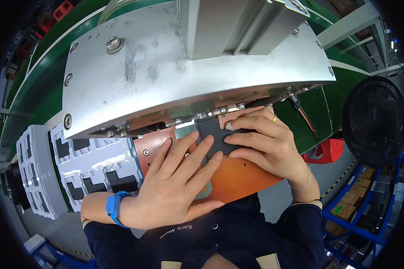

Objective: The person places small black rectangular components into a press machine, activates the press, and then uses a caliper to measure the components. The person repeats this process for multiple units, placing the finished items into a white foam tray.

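A flat black part [212,130] lies on the orange-brown work plate [244,177], below the front edge of a large metal machine head [134,76]. My left hand [177,179] is spread out, its fingertips at the part's left edge and on the pale green strip [184,130] beside it. My right hand [271,143] grips the part's right side with bent fingers and thumb. A small white bit [229,126] shows at its index fingertip; whether it is a cover or a loose piece I cannot tell.
White moulded trays [96,166] holding black parts lie to the left, beside a tall stack of similar trays [40,170]. At the right are a black fan [373,121], a red container [327,151] and a blue rack [359,206] with boxes. A metal column [224,27] rises from the machine head.
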`<state>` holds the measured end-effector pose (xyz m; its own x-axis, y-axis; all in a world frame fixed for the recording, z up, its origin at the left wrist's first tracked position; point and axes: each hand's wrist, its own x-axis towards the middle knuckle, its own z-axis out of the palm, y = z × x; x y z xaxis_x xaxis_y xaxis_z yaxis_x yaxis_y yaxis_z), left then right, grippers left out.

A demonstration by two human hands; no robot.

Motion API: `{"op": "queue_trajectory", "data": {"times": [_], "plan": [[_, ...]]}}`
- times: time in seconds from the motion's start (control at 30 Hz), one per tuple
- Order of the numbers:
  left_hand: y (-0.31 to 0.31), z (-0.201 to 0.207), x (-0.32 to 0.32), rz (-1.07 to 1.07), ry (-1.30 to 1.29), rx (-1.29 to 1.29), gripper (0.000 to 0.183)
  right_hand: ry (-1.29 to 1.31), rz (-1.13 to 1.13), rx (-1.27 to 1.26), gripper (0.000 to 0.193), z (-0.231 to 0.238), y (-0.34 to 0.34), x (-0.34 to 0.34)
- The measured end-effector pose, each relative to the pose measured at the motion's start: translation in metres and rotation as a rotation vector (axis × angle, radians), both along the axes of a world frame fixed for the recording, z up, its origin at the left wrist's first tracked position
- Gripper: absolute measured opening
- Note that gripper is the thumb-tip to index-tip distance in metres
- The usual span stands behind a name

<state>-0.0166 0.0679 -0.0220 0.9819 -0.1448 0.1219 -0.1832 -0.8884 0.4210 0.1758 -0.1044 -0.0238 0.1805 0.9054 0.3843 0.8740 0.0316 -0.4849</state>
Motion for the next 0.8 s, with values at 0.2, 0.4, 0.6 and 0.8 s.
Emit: {"op": "queue_trajectory", "data": {"times": [0.2, 0.4, 0.6, 0.8], "plan": [[0.0004, 0.0009, -0.0001, -0.002, 0.008, -0.027, 0.077, 0.068, 0.021, -0.012, 0.027, -0.0009, 0.0006, 0.0015], [-0.0002, -0.0003, -0.0003, 0.014, 0.007, -0.042, 0.077, 0.096, 0.016, -0.018, 0.026, 0.0019, 0.0039, 0.0016], [-0.0003, 0.0009, 0.0005, 0.011, 0.020, -0.017, 0.076, 0.098, 0.007, -0.028, 0.025, 0.0036, 0.0044, -0.0003], [-0.0014, 0.0034, 0.0030, 0.026, 0.023, -0.003, 0.077, 0.090, 0.017, -0.017, 0.026, 0.0045, 0.0056, 0.0000]]}}
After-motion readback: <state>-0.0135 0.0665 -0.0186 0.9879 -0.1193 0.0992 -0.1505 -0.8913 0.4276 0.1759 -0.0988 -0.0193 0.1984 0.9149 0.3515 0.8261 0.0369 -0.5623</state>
